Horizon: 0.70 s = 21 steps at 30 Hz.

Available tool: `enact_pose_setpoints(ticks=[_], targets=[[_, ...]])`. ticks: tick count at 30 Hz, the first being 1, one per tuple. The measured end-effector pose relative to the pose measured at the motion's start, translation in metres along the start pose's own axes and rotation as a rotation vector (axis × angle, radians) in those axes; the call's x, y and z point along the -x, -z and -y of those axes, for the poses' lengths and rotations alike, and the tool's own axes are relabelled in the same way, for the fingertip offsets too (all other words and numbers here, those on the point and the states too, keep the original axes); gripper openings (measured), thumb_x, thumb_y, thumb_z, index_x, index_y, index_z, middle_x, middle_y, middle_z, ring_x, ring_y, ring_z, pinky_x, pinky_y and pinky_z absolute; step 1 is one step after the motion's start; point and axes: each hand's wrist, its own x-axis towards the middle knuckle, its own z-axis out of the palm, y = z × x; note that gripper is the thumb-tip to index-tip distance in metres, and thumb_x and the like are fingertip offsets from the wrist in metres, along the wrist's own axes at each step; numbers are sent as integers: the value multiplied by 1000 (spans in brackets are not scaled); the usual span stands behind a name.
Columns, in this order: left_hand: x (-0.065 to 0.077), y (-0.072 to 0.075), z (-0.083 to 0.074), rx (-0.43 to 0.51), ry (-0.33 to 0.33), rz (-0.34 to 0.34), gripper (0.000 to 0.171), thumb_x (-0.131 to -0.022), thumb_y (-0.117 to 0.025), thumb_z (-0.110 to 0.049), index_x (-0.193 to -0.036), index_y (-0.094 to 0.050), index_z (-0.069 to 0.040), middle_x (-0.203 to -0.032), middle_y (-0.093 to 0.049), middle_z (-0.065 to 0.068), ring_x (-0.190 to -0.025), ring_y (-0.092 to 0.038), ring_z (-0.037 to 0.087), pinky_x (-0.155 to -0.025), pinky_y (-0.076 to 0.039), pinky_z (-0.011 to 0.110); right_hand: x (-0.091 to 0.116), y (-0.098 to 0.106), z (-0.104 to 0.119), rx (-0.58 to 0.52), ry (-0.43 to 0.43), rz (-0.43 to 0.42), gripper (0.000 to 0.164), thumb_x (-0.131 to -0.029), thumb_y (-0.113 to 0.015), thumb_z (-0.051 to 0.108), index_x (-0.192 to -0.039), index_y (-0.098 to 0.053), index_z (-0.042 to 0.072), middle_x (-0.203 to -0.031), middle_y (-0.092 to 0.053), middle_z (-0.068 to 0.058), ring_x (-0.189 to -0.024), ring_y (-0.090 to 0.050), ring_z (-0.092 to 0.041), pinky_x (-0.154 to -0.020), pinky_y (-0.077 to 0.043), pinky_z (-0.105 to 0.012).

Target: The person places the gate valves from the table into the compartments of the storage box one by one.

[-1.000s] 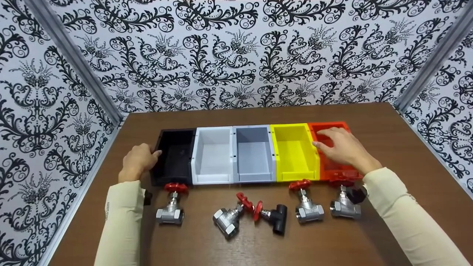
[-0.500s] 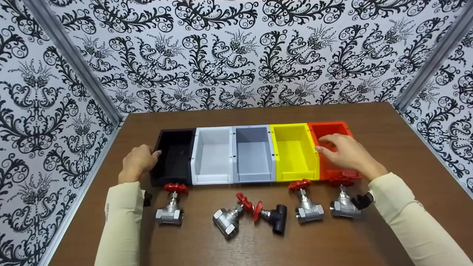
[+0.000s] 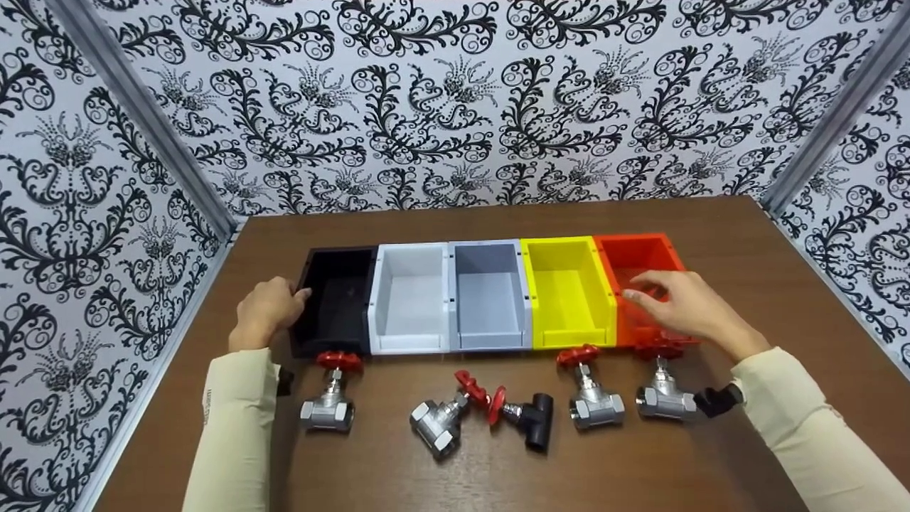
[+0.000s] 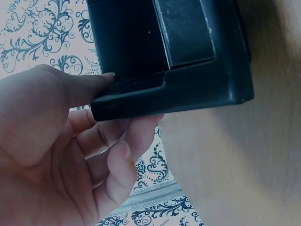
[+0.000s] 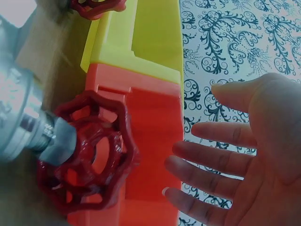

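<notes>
My left hand (image 3: 269, 311) grips the outer side wall of the black bin (image 4: 197, 89), thumb over the rim and fingers against the outside. Above the red bin (image 3: 636, 249) hovers my right hand (image 3: 686, 302), fingers spread and loosely bent, holding nothing. In the right wrist view, the hand (image 5: 263, 146) stands apart from the red bin, near a valve's red handwheel (image 5: 89, 150). Joined in one row between the outer bins are a white bin (image 3: 412, 345), a grey bin (image 3: 490, 341) and a yellow bin (image 3: 572, 338).
Several valves with red handwheels lie in front of the bins: a steel valve (image 3: 327, 409) at left, another steel valve (image 3: 435, 427) and a black valve (image 3: 538, 423) mid-table, and steel valves (image 3: 596, 407) (image 3: 665, 398) at right. Patterned walls (image 3: 455, 107) enclose the brown table (image 3: 370, 469).
My right hand has drifted right and toward me above the red bin, uncovering more of its back. The left hand stays on the black bin.
</notes>
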Motion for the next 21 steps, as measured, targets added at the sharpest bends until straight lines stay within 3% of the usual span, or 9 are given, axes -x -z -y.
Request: enact_pose_setpoints(ticks=[11,18,21], targets=[[0,0,0,-8,8,12,40,-100,-50,-39,-103,-68,-3,-118,-62,34,-103,-61,51,-78,-47,62,12,-1,-9,-15,-1,-32,39,-97,-64,33,-117,-69,0,-109,-71,-18,-82,-62,-26,-77,-51,-47],[-1,1,1,6,13,23,41,-101,-49,-39,-105,-66,-1,-117,-62,34,-104,-59,53,-80,-45,64,21,0,-16,-29,-31,-50,39,-98,-63,33,-117,-69,0,-110,-71,-20,-99,-64,-39,-89,-46,-60],[0,1,1,8,10,13,41,-100,-50,-39,-98,-65,-1,-113,-63,34,-101,-60,52,-79,-45,63,25,0,-20,-28,-45,-68,37,-97,-64,32,-114,-70,0,-106,-72,-19,-92,-64,-35,-86,-48,-56]])
